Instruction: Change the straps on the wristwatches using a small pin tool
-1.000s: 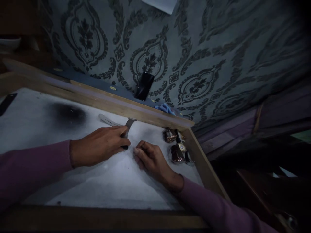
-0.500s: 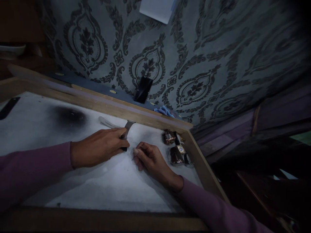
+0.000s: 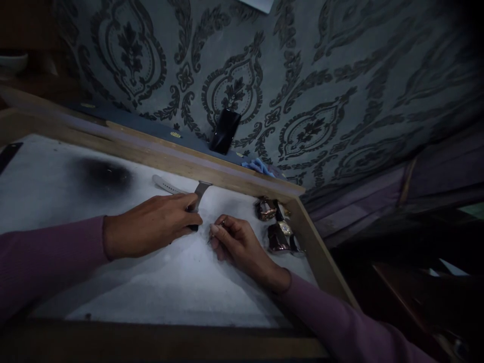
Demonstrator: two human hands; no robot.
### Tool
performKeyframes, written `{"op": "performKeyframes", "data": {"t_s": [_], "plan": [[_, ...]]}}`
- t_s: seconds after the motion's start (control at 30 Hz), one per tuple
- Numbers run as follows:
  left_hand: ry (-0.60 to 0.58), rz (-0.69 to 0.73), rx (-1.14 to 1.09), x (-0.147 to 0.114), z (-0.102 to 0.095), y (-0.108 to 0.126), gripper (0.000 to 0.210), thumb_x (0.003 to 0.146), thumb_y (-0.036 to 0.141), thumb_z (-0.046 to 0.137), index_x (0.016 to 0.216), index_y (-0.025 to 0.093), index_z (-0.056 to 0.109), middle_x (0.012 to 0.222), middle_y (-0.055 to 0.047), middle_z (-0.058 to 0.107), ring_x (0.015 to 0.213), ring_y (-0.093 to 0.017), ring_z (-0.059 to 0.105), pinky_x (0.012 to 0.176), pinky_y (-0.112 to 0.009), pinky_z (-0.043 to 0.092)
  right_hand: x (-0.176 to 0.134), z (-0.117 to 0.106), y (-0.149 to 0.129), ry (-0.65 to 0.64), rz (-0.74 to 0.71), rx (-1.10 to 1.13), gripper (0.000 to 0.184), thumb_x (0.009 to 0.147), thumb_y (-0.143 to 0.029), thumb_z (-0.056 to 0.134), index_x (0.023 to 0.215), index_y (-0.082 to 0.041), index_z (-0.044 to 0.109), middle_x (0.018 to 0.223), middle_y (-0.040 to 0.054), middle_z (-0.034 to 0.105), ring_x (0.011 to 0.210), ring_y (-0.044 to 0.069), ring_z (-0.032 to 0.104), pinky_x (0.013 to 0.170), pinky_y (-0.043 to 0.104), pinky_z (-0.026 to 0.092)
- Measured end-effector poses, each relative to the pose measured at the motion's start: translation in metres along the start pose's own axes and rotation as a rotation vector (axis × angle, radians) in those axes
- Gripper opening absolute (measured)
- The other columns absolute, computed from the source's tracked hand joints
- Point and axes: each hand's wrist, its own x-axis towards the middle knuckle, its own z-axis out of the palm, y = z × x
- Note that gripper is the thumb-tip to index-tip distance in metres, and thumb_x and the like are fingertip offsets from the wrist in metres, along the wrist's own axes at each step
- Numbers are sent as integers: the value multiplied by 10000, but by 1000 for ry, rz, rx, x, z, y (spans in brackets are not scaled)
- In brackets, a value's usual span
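Note:
My left hand (image 3: pixel 151 225) is closed from above around a watch, whose grey band (image 3: pixel 201 192) sticks out beyond the fingers toward the back. A small dark part (image 3: pixel 193 228) shows under its fingertips; most of the watch is hidden. Just behind that hand lies a pale strap with a row of holes (image 3: pixel 166 184). Close by on the right, my right hand (image 3: pixel 238 247) is closed in a pinch, thumb against fingers. Something thin and small seems to show at its fingertips, too dim to name. The hands are slightly apart above the white surface (image 3: pixel 162 297).
Wooden edges (image 3: pixel 325 252) frame the white surface. Several watches (image 3: pixel 278 237) stand in its right back corner. A phone (image 3: pixel 226 132) leans on the patterned wall behind the frame, near a blue cloth (image 3: pixel 259 167). A dark flat object (image 3: pixel 8 155) lies at far left.
The view has shifted slightly, so the surroundings sit a little higher in the picture. Both hands keep nearly the same closed pose and place.

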Motion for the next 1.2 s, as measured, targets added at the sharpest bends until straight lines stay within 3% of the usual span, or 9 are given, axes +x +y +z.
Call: {"op": "performKeyframes", "data": {"t_s": [0.2, 0.3, 0.43, 0.57, 0.63, 0.77, 0.87, 1.2], "plan": [[37, 17, -15, 0, 2, -2, 162, 938, 200, 543, 1035, 224, 671, 960, -24, 544, 819, -160, 553, 656, -270, 424, -1, 1, 2, 3, -112, -100, 334, 904, -464, 555, 727, -188, 488, 543, -47, 526, 391, 57, 427, 380, 172, 311], [59, 31, -4, -1, 3, -2, 159, 934, 202, 539, 1022, 219, 671, 935, -20, 534, 793, -153, 549, 638, -268, 415, -4, 0, 1, -7, -251, -309, 285, 952, -374, 497, 731, -195, 488, 534, -49, 510, 417, 70, 444, 437, 190, 359], [62, 35, -16, -1, 2, -2, 160, 923, 182, 550, 1051, 198, 644, 948, -24, 532, 799, -156, 551, 635, -267, 416, -8, -1, -3, -67, -529, -677, 232, 982, -266, 434, 785, -193, 532, 664, 11, 593, 555, 115, 542, 543, 230, 422], [64, -3, -46, -1, 1, -2, 198, 894, 159, 587, 1092, 158, 589, 990, -43, 548, 819, -173, 557, 668, -286, 439, -10, 0, -4, -96, -653, -754, 231, 993, -248, 405, 821, -184, 546, 732, 49, 618, 628, 138, 570, 572, 249, 430], [56, -18, -77, -1, 1, -1, 172, 891, 154, 593, 1063, 156, 582, 983, -36, 551, 815, -170, 559, 673, -285, 444, -9, 0, -3, -71, -579, -684, 237, 984, -263, 424, 789, -189, 535, 679, 25, 595, 583, 125, 549, 548, 239, 420], [50, -22, -103, 0, -1, -1, 165, 884, 132, 591, 1044, 170, 578, 1006, -29, 559, 857, -167, 576, 715, -280, 457, -5, 1, 1, 0, -250, -312, 290, 956, -386, 484, 734, -199, 483, 540, -49, 510, 417, 74, 446, 436, 199, 362], [54, -13, -102, 0, -1, -1, 157, 885, 138, 587, 1036, 179, 579, 1030, -28, 565, 884, -170, 582, 731, -283, 461, -2, 0, 2, -2, -93, -84, 349, 895, -491, 554, 731, -191, 482, 562, -46, 544, 383, 58, 436, 372, 177, 316], [27, -64, -127, 0, 1, 2, 117, 883, 116, 583, 988, 167, 582, 1040, -50, 533, 888, -180, 561, 735, -295, 463, 5, -7, 0, 49, 22, 208, 415, 782, -530, 688, 666, -172, 512, 503, -57, 554, 326, 36, 400, 292, 150, 240]]}}
